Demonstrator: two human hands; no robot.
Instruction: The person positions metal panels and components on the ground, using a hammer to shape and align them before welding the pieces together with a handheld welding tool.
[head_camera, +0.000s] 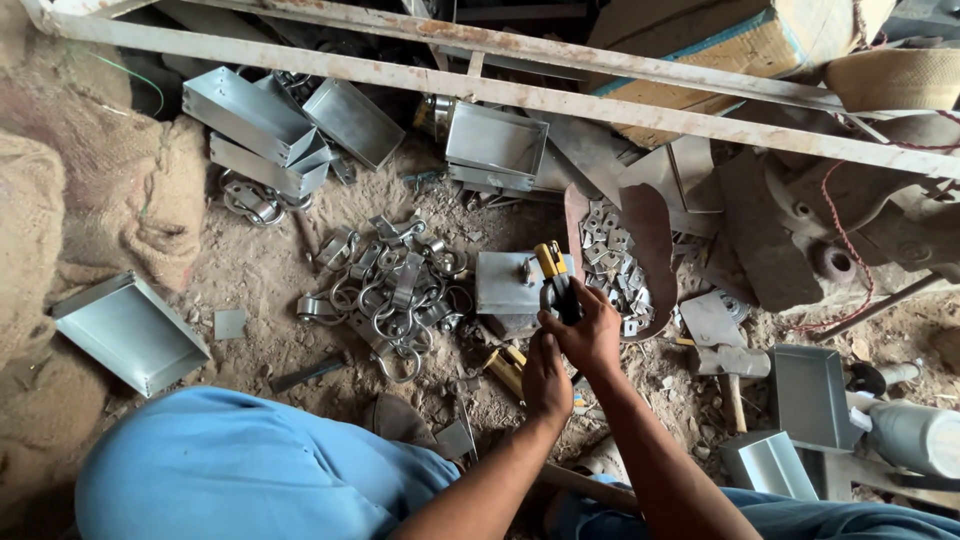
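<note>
Two hands are closed on one tool: the left hand (546, 378) is wrapped low around the grips, the right hand (588, 335) is clamped higher up on the yellow-handled pliers (553, 283), held upright just above the sandy ground. Blue-clad knees (250, 470) are seen nearest the camera. Just past the pliers a small flat metal block (505, 283) is set in the dirt, nearly touching the tool's tip. Left of it a heap of metal shackles (395, 290) is piled; right of it small stamped plates (615, 262) are held in a curved tray. Folded sheet-metal boxes (270, 125) lie farther back under a rusty angle-iron bar (600, 105). Risk, as judged: the jaws could slip under squeeze and fingers be pinched; sharp box edges close by.
</note>
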